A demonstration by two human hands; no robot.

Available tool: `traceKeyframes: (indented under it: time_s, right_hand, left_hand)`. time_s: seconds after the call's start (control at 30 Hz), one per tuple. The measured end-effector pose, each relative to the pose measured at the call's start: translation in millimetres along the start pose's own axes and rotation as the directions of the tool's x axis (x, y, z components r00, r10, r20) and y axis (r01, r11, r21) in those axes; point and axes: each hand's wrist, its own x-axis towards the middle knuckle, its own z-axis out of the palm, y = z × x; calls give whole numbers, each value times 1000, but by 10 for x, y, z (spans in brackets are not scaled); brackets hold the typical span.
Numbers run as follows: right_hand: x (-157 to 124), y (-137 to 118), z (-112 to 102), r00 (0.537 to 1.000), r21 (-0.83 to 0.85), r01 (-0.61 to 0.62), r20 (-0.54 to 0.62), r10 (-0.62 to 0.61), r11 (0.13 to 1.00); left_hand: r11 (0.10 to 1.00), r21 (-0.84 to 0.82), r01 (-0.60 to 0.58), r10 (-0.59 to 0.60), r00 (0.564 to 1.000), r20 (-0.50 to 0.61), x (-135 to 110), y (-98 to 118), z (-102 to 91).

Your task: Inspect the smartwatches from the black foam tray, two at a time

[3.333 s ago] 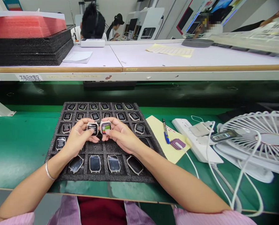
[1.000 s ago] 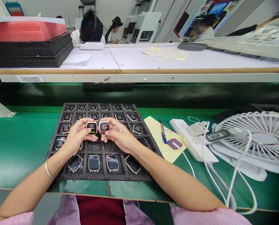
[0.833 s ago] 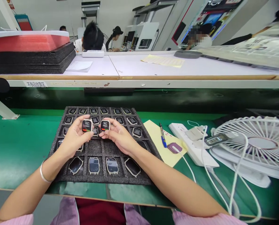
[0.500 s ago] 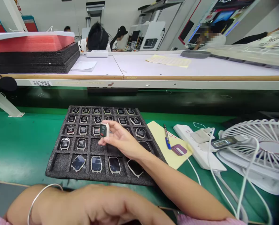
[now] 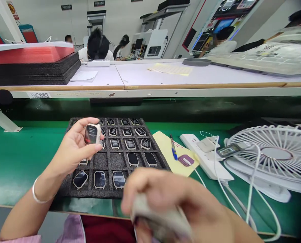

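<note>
My left hand (image 5: 76, 143) grips a smartwatch case (image 5: 92, 134) by its edges between thumb and fingers, above the left part of a black foam tray (image 5: 117, 160). The case is pale and strapless, and its lit screen shows text and a red patch. Similar watch cases fill many of the tray's compartments, such as one pale watch case (image 5: 99, 179) in the front row. My right hand (image 5: 175, 199), smeared by motion, is close to the camera over the tray's front right corner. Its fingers are closed round a pale object (image 5: 163, 219), too blurred to identify.
Right of the tray lie a yellow sheet (image 5: 163, 145), a marker pen (image 5: 173, 147) and a purple pad (image 5: 185, 160). Beyond them are a white power strip (image 5: 203, 158), loose cables and a white fan (image 5: 274, 153). A shelf (image 5: 130, 74) crosses behind; people sit past it.
My left hand has risen from the front edge and now holds a watch over the tray. The right hand has pulled back from the tray towards me. The view has shifted slightly.
</note>
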Motion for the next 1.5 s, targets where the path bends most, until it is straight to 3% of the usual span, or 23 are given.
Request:
traceKeyframes:
  time_s: [0.07,0.1,0.23,0.33,0.43,0.6,1.0,1.23,1.5]
  right_hand:
    - [137,69,-141,993,206,89,-95,-71,975]
    - [228,117,-240,983,233,115,-167,-77,966]
    - [586,395,-706,899,337,119,-435,42,934]
    - [709,610,-948,843,386,75,-518,148,920]
    - [720,718,-1040,819,384,75,-551,163,920]
    - [710,716,-1038,829,344,89,-546,123,935]
    - [693,784,-971,870,241,54,-488,73,969]
    - [747,628,-883,856,185,117,-518,-5,976]
    - [796,394,-729,873,128,149,-483,-69,980]
  left_hand:
    - [996,86,1,5,997,-79,98,-163,13]
    - [993,116,2,12,993,-115,137,-243,16]
    - [990,128,53,-28,981,-193,232,-514,-27]
    - [992,65,109,-95,977,-188,253,-624,-93]
    - [983,-50,178,-184,969,-168,255,-644,-148]
    - [954,-210,213,-246,958,-146,252,-595,-188]
    - [955,-213,207,-239,961,-137,227,-613,-176]
    - [969,-211,127,-151,983,-104,245,-498,-132]
    - [988,-154,18,-35,994,-108,260,-206,-29]
